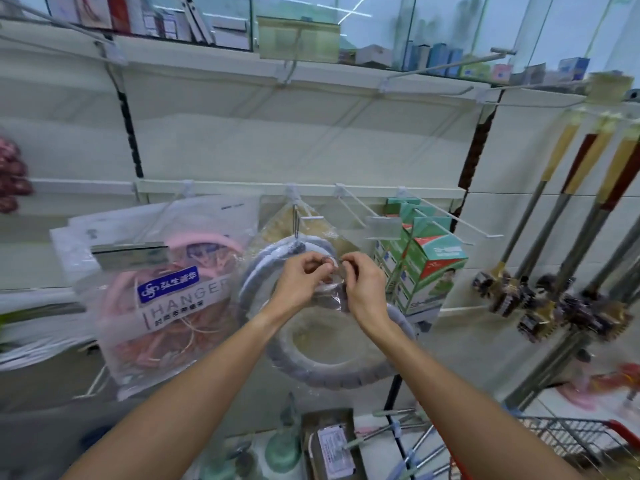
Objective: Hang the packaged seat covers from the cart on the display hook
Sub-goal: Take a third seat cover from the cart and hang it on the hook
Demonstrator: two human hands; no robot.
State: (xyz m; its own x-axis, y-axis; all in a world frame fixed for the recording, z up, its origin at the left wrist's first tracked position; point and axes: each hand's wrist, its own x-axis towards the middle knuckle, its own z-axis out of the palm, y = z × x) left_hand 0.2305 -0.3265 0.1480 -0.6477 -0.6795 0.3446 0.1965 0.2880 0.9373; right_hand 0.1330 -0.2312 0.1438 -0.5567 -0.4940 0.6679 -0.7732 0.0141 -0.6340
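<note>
Forearms: both reach up from the bottom edge and converge at frame centre.
Cart (568, 441): wire basket with a red rim at the lower right, below the right forearm; contents blurred.
Floor goods: green items and a labelled packet (330, 452) lie between the forearms at the bottom edge.
Clearance left: a bagged pink hanger pack (162, 292) hangs just beside the work area, its edge close to the left wrist.
Clearance right: green boxes (426, 268) hang on adjacent pegs, near the right hand; brushes (554, 209) hang well apart, further right.
Display hook (297, 220): projects from the shelf rail directly above the hands; one packaged ring already hangs from it.
Left hand (301, 278): fingers curled narrow, pinching the clear wrap.
Right hand (363, 285): fingers curled narrow, pinching the same wrap, almost touching the left hand.
Packaged seat cover (332, 355): grey ring in clear plastic, hanging below both hands, its upper edge gripped by them, just under the hook.
</note>
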